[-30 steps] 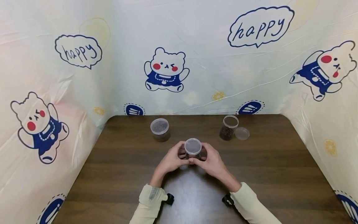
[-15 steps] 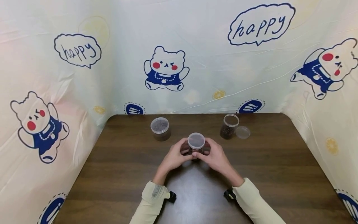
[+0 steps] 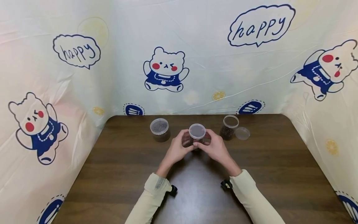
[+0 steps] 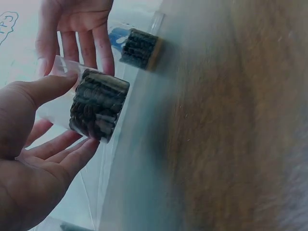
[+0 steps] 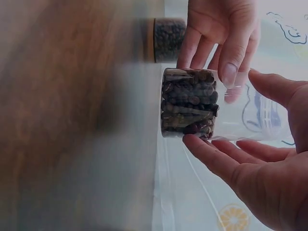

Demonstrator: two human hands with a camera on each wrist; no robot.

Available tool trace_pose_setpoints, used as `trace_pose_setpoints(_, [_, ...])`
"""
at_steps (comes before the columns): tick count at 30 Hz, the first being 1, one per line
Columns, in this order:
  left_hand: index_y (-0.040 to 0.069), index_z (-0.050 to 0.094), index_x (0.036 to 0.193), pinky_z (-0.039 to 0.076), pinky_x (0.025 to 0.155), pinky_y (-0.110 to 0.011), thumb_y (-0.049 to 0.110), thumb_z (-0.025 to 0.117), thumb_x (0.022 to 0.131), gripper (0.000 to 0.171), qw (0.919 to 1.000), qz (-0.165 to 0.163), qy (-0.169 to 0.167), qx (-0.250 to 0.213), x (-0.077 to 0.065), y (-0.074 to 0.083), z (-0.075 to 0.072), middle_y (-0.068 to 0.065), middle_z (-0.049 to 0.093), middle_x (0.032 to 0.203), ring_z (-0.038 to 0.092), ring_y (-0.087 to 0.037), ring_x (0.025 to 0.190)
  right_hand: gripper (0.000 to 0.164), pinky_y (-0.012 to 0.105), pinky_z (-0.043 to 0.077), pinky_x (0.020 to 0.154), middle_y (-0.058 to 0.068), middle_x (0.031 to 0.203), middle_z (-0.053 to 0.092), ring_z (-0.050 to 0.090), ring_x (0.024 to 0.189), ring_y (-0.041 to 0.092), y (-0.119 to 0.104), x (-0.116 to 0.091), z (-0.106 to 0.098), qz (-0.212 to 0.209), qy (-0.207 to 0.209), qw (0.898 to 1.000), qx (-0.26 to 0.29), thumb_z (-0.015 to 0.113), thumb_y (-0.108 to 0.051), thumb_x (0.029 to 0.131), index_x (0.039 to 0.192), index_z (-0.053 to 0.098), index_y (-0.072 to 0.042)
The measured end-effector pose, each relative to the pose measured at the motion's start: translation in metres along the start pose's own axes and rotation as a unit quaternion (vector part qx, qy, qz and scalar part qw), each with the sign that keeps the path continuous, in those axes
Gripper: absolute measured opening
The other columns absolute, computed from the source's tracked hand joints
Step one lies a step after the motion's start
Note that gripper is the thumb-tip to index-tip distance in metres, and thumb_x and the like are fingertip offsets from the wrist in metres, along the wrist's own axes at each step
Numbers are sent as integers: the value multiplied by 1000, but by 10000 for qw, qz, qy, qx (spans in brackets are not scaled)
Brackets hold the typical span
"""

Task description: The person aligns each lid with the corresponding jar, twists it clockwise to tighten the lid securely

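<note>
Both hands hold a clear screw-lid jar (image 3: 197,132) above the table's middle, upright with its lid on. Dark brown coffee beans (image 5: 190,103) fill roughly its lower half. My left hand (image 3: 179,147) grips its left side, thumb at the front and fingers spread behind. From the opposite side my right hand (image 3: 214,147) holds it the same way, the two thumbs nearly meeting. In the right wrist view, the jar's base (image 5: 163,103) appears raised off the tabletop.
A wider lidded jar (image 3: 160,130) of dark contents stands at the back left. At the back right is an uncovered jar (image 3: 228,128) of beans, with a loose clear lid (image 3: 242,133) beside it. A printed curtain (image 3: 207,62) encloses the wooden table (image 3: 126,174).
Both hands have carried the jar away from the body, toward the back of the table and slightly right. The other jars and the loose lid stay put.
</note>
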State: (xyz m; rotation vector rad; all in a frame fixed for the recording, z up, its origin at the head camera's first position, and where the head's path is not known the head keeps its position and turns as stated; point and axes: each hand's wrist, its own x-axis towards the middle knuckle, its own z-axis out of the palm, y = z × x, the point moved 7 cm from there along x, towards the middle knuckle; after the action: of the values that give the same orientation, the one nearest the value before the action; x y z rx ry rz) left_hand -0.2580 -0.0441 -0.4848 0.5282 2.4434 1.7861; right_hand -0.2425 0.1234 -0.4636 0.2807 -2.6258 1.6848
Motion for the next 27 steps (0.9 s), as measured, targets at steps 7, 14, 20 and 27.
trace_pose_setpoints(7, [4,50,147,55,109,-43,-1,80,91,64,9998,25,81,191,18,-5,-2,-22,67,140,67,-34,131,64,44,61,97,22,138,67,66,130,35,3,19,1,4,143,9994,-301,86,-23,90,143,55,-2])
trace_pose_setpoints(14, [4,49,151,54,111,-44,2,79,93,66,9996,-48,163,227,32,-12,-2,-22,65,143,65,-34,134,63,45,62,96,22,134,70,68,127,34,13,37,4,100,309,9984,-458,85,-26,91,142,57,-2])
trace_pose_setpoints(20, [9,48,154,54,111,-42,7,78,95,66,9989,-136,188,415,40,-19,-6,-19,65,145,64,-32,135,63,44,61,97,19,135,70,68,127,32,17,48,8,184,318,9984,-438,84,-29,92,142,57,-5])
trace_pose_setpoints(27, [8,49,153,54,111,-42,7,79,94,66,9987,-224,262,387,43,-24,-10,-20,64,146,63,-32,136,63,46,62,96,19,133,71,70,124,33,16,54,10,126,299,9981,-524,85,-29,90,142,58,-4])
